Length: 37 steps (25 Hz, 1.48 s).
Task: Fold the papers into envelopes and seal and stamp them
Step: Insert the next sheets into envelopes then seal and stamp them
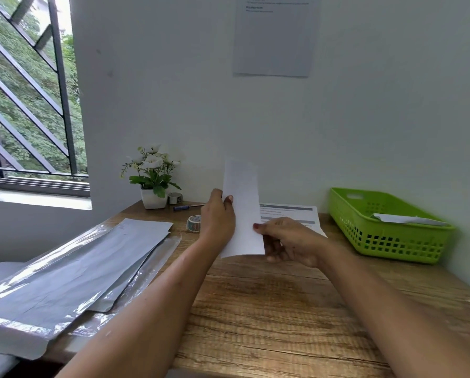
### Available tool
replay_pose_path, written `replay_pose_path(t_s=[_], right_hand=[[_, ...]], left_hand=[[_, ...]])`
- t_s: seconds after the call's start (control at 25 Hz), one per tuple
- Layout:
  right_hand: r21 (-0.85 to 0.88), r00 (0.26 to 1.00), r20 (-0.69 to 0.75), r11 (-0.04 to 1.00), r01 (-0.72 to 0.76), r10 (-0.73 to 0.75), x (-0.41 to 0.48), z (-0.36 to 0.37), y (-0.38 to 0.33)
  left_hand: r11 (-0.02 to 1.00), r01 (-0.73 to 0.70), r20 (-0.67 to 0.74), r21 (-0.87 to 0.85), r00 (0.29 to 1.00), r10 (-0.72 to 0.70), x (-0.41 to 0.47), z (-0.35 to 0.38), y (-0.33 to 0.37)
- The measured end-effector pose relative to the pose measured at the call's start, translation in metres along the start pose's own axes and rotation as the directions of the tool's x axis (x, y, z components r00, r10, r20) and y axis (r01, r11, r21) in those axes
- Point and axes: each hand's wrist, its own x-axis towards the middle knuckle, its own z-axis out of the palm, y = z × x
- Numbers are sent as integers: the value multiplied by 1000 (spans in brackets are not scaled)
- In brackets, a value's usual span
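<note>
Desk (255, 309): two hands (218, 219) (289, 241), one paper (242, 192)

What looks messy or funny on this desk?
The shiny plastic-wrapped sheets on the left are piled crookedly and hang over the edge of the table, so they could slip off. The folded paper held by the left hand and right hand looks fine. I see nothing spilled.
</note>
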Motion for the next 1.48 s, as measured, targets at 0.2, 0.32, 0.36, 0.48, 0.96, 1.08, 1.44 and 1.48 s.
replay_pose_path(t_s=[0.2,0.32,0.36,0.48,0.96,1.08,1.44,1.48], right_hand=[[-155,968,241,987,-34,71,-5,-6,-4],[-214,961,261,976,-40,96,-10,-17,-6],[-192,979,188,980,-45,82,-9,-20,-5],[-112,995,-97,993,23,-34,-5,-30,-5],[-909,774,-304,413,-61,-555,-62,-24,-45],[-973,964,-187,171,-155,-190,-76,21,-13],[-976,978,-205,65,-207,36,-56,41,17],[-983,985,-171,70,-169,-20,-56,46,14]], left_hand=[[995,93,-152,-33,984,-97,10,-7,-8],[985,140,-190,-98,969,-157,12,-11,-11],[979,147,-172,-141,970,-171,12,-12,-10],[892,197,57,-408,980,-191,4,-5,1],[937,-18,115,-348,991,62,-12,11,13],[985,-164,134,-45,976,169,-13,6,4],[887,-376,342,267,898,278,-44,-24,-4],[897,-341,324,282,914,245,-47,-35,-7]])
